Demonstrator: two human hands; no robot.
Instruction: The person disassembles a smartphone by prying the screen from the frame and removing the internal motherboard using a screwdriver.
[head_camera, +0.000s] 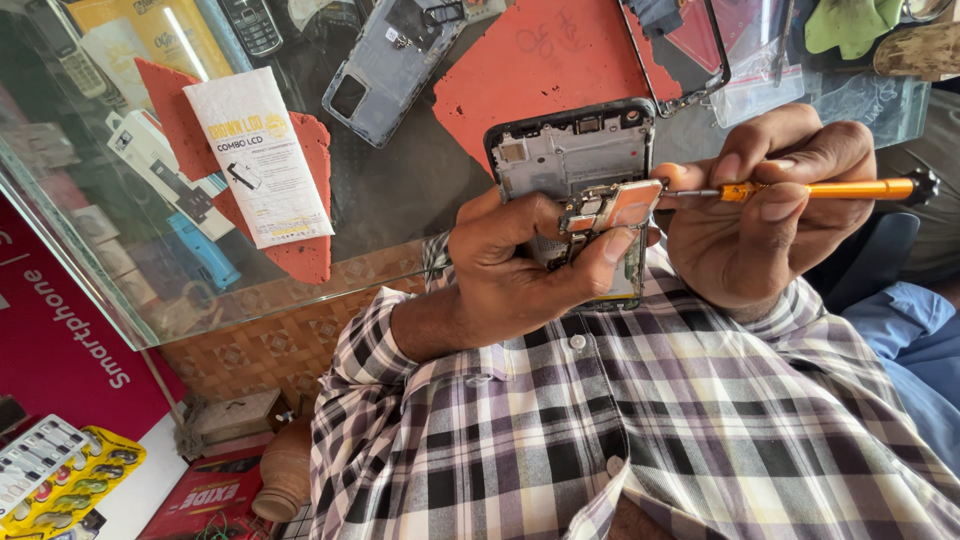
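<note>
holding an opened phone (572, 160) up above the glass table (400, 190), the left hand (520, 265) is clamped around its frame, thumb pressing a small circuit board (612, 207) against it. the right hand (765, 205) pinches an orange screwdriver (820, 189), its tip touching the board's edge. the step looks like working a screw at that board; the next move calls for a steady, square tip and a firm grip on the frame.

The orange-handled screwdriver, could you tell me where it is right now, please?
In the head view, the orange-handled screwdriver sits upper right, held in the right hand, its tip at the opened phone.
</note>
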